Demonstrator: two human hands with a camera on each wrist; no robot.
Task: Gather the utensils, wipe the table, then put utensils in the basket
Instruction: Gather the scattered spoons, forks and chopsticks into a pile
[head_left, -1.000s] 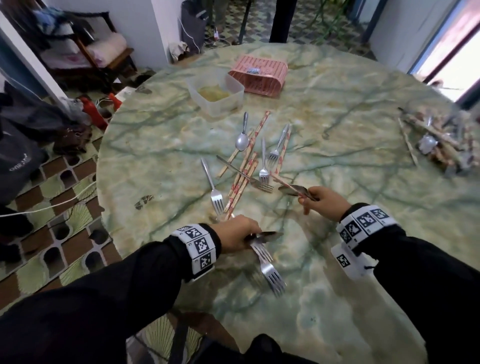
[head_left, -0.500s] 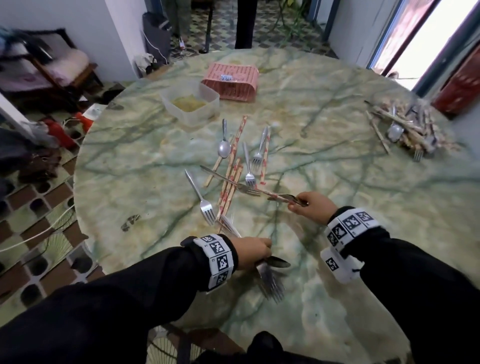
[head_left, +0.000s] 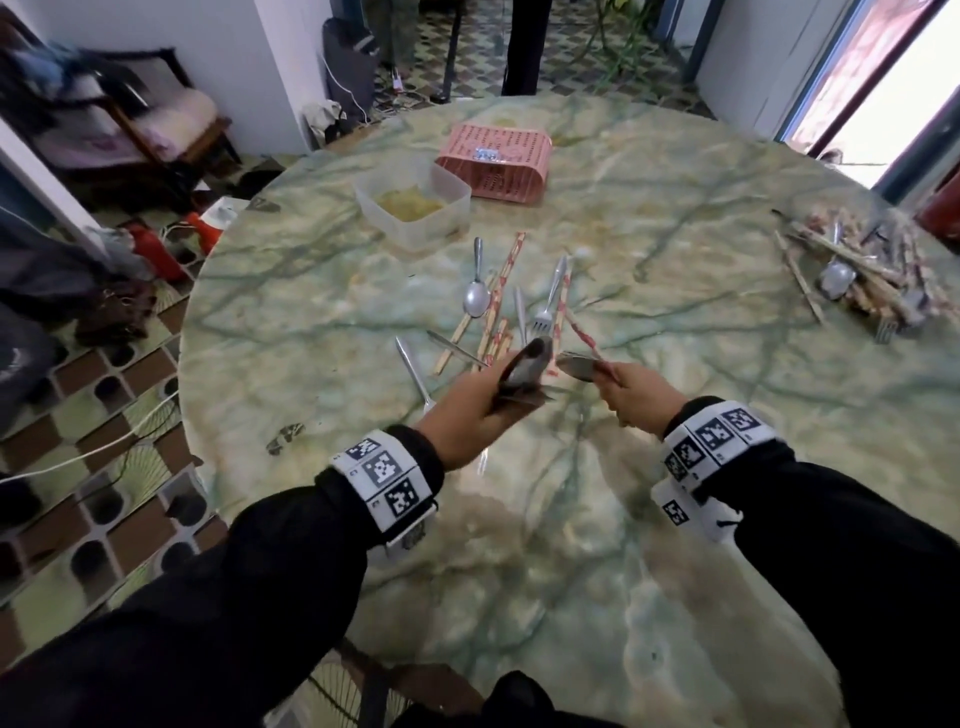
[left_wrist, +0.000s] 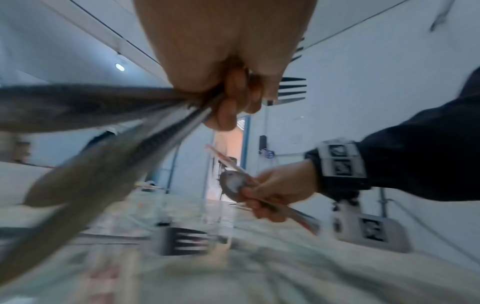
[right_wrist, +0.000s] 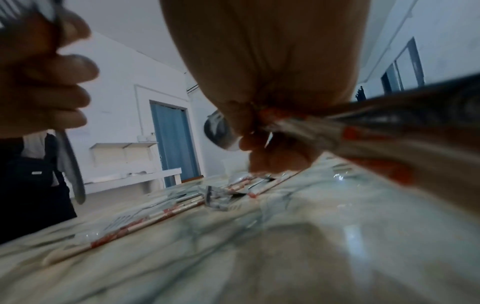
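My left hand grips a bundle of metal forks and spoons; the left wrist view shows its fingers curled round the handles, with fork tines sticking out behind. My right hand holds a spoon and a red-patterned chopstick just right of the left hand, above the table. Loose on the marble table beyond both hands lie a spoon, forks and chopsticks. The pink basket sits at the far side.
A clear plastic tub with a yellowish cloth inside stands beside the basket. A second heap of chopsticks and cutlery lies at the table's far right. A chair and clutter fill the floor left of the table.
My left hand has risen from near the table's front edge and moved forward beside the right hand. The right hand has lifted its spoon and chopstick off the table.
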